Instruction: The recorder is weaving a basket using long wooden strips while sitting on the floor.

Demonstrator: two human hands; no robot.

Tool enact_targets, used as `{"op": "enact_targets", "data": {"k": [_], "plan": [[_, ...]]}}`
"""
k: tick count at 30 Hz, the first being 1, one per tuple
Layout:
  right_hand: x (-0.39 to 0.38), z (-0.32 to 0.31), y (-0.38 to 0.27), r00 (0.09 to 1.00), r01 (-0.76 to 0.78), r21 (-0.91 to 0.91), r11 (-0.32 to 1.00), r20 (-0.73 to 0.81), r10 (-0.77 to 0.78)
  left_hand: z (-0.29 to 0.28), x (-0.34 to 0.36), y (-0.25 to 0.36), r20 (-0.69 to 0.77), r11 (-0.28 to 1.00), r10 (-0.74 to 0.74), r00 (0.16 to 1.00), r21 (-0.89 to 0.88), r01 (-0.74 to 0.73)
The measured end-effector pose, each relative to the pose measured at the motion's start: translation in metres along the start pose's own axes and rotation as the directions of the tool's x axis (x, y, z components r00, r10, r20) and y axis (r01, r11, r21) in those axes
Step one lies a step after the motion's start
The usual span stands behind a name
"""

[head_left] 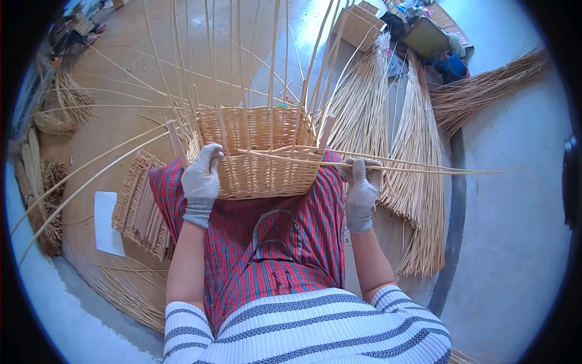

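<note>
A half-woven wicker basket (270,177) rests at my knees, with tall upright stakes (242,67) rising from its far side. My left hand (202,179), in a pale glove, is closed on the near rim by the left corner; the fingertips are partly hidden. Out to the right of the basket, my gloved right hand (362,189) grips long thin wicker rods (424,168) that run from the near rim toward the right. Wooden pegs stand at the basket's two sides, the left peg (176,141) and the right peg (327,130).
Large bundles of pale wicker rods (418,200) lie on the floor to the right, with a darker bundle (485,91) behind them. A woven piece with sticks (145,212) and a white sheet (108,224) are at left. A cardboard box (359,27) stands at the back.
</note>
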State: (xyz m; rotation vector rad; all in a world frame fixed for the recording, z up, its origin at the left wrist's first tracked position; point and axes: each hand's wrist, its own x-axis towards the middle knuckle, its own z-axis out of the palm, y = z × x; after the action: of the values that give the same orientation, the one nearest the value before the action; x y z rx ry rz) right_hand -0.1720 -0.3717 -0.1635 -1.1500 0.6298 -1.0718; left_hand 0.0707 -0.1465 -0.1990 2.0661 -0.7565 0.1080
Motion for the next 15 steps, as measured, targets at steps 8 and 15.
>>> {"op": "enact_targets", "data": {"k": [8, 15], "plan": [[0.012, 0.011, 0.024, 0.993, -0.102, 0.001, 0.995, 0.060, 0.101, 0.000, 0.014, 0.008, 0.116, 0.995, 0.058, 0.992, 0.078, -0.067], [0.023, 0.011, 0.020, 0.985, -0.035, -0.081, 0.996, 0.165, 0.048, 0.027, 0.006, 0.053, -0.212, 0.990, 0.135, 0.968, 0.069, -0.123]]}}
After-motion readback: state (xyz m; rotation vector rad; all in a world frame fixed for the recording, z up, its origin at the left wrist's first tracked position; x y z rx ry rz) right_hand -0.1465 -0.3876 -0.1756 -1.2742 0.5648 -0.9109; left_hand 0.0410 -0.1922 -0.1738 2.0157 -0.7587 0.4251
